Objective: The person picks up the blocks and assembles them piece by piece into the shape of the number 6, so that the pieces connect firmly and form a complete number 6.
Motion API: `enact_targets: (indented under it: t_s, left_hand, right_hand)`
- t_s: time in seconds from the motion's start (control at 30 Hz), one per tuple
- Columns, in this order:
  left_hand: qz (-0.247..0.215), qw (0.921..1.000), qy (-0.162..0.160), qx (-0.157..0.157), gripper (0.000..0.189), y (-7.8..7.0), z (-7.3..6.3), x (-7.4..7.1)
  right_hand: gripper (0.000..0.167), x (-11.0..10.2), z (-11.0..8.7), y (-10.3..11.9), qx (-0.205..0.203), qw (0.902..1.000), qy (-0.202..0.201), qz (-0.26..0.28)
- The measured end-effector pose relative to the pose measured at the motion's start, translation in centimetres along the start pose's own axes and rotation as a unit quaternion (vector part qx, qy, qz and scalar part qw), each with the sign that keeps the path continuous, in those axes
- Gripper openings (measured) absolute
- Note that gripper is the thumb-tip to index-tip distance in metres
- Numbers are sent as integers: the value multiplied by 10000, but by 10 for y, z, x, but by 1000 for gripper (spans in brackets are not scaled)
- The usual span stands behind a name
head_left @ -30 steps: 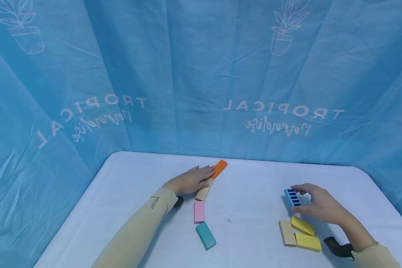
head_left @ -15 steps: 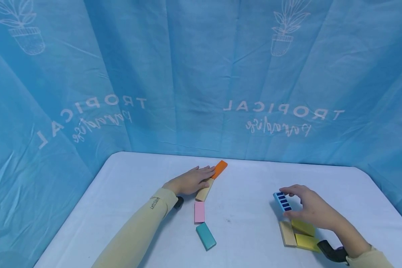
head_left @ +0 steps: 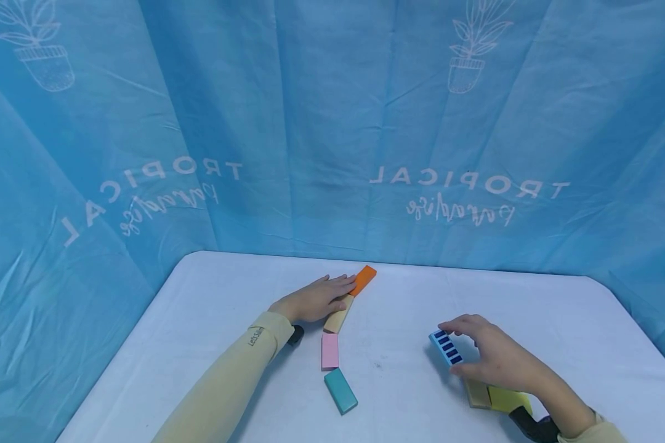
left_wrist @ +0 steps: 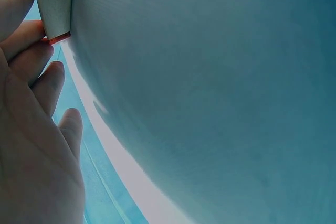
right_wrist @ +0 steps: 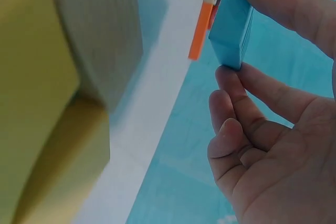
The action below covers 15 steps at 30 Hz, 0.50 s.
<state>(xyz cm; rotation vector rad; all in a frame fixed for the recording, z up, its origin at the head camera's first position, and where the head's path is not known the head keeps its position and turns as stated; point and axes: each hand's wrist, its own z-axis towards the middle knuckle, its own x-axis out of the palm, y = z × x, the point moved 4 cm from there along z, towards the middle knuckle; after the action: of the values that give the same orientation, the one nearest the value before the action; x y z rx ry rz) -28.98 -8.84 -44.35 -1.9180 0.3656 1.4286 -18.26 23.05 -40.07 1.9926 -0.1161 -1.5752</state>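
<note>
In the head view my left hand [head_left: 316,298] rests beside a row of blocks, its fingers fairly straight. The fingertips touch the orange block [head_left: 364,280] at the far end, and the thumb lies against a beige block [head_left: 337,317]. My right hand [head_left: 495,354] holds a light blue block [head_left: 446,347] with dark blue rectangles above the table, pinched between thumb and fingers by its ends. In the right wrist view that blue block [right_wrist: 231,27] shows its plain side, with the other fingers curled below it.
Nearer along the row lie a pink block [head_left: 329,351] and a teal block [head_left: 340,391]. Beneath the right hand are another beige block [head_left: 478,395] and a yellow block [head_left: 507,399]; a second yellow one is hidden in the head view. A blue curtain [head_left: 332,135] backs the white table [head_left: 227,271].
My right hand has carried the light blue block leftward and a little nearer, away from its place behind the yellow blocks. My left hand and the row have stayed put.
</note>
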Motion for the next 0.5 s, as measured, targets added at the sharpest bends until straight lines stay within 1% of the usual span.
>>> enact_targets:
  t_s: [0.1, 0.3, 0.5]
  left_hand:
    - [-10, 10000, -5, 25, 58, -1, 0, 0]
    - [-21, 10000, 40, -33, 58, -2, -1, -2]
    - [-49, 10000, 20, -40, 58, -3, -2, -3]
  right_hand:
    - [67, 5, 0, 6, 21, 9999, 102, 24]
    - [68, 14, 0, 18, -63, 9995, 301, 42]
    - [68, 25, 3, 29, -46, 9984, 566, 70]
